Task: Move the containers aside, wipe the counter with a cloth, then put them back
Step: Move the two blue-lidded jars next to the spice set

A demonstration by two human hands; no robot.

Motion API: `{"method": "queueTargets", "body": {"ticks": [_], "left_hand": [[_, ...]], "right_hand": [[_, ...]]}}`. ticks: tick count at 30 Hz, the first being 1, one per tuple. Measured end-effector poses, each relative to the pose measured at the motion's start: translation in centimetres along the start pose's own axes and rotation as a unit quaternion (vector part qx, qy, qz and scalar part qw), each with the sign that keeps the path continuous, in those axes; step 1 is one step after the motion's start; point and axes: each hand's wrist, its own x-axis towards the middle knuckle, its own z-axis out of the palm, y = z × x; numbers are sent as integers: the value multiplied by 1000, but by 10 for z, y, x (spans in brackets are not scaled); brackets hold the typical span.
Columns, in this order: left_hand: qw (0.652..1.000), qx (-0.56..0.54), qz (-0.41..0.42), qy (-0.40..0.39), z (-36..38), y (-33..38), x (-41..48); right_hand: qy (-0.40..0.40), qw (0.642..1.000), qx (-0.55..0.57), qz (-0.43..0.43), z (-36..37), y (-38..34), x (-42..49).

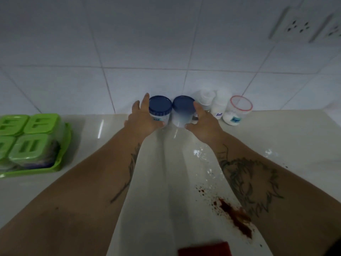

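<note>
Two blue-lidded tubs stand side by side against the tiled wall. My left hand [143, 117] wraps the left side of the left tub [159, 109], fingers up along it. My right hand [203, 122] cups the right side of the right tub [182, 111]. Both tubs rest on the pale counter [166, 172]. A red cloth [204, 249] lies at the near edge, partly cut off by the frame. A brown spill [234, 217] with splashes stains the counter beside my right forearm.
Three white jars stand right of the tubs: a plain one [206, 98], one labelled Salt [219, 108], one with a pink rim [237, 111]. A green tray of green-lidded boxes [27, 143] sits at the left. Wall sockets [299, 24] are upper right.
</note>
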Motion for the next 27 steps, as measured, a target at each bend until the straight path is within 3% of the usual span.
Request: {"method": "queueTargets", "body": {"ticks": [8,14,17,27], "left_hand": [[997,-60,49,29,33,-2,20],[987,-115,73,84,38,-9,28],[984,-136,84,85,34,-12,20],[979,-149,67,125,-67,-53,-89]], "right_hand": [[26,998,47,-36,29,13,31],[143,985,90,-17,49,15,35],[166,980,106,-14,54,12,26],[148,978,95,-111,57,-70,-55]]}}
